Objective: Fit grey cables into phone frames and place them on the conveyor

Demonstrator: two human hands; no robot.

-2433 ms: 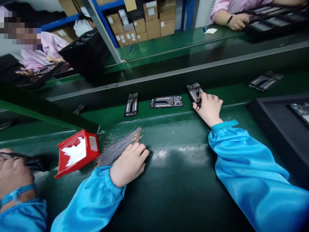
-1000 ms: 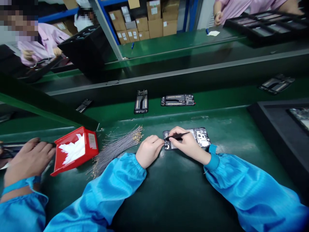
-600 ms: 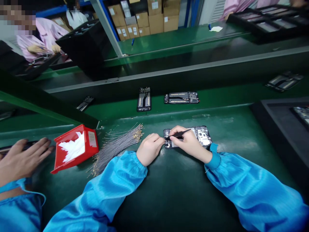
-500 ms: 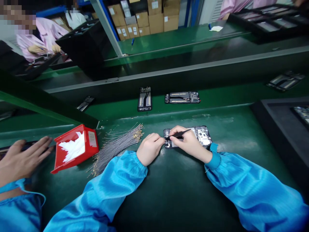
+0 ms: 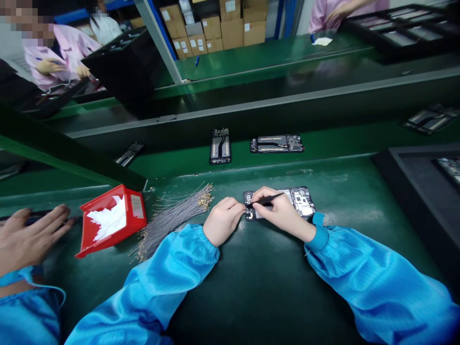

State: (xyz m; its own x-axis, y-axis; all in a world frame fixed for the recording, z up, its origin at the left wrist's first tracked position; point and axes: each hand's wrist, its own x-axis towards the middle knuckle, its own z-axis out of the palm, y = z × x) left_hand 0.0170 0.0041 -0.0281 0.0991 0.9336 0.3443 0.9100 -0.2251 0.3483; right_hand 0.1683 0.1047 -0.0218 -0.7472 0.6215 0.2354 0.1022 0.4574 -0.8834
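Surface (image 5: 273, 287) of dark green carries the work, with a belt (image 5: 341, 139) running along its far side and a black tray (image 5: 406, 182) cut off at the right, its contents mostly out of frame. On the belt lie a lengthwise unit (image 5: 220, 146) and a crosswise unit (image 5: 276, 143), both opened and well apart from the hands. A red box (image 5: 111, 220) of white scraps sits tilted at the left, and beside it a thick fan of wires (image 5: 172, 215) looks barely drawn down. The phone (image 5: 304, 201) lies flat on the surface near the middle, back open and board bare, between the two hands. The left hand (image 5: 223, 220) is curled with its fingertips against the phone's left end, and I cannot tell whether its grip pinches anything small there. The right hand (image 5: 278, 213) has its grip closed on black tweezers (image 5: 269, 198), whose tip points at that same left end. By my judgement the work on this phone is midway: it is placed and steadied, the tool is at the spot, but nothing shows as finished and no cover is on. The fingers hide the spot under the tip, so whether a wire is already seated cannot be made out. A co-worker's hand (image 5: 28, 239) at the far left covers a dark object too hidden to name
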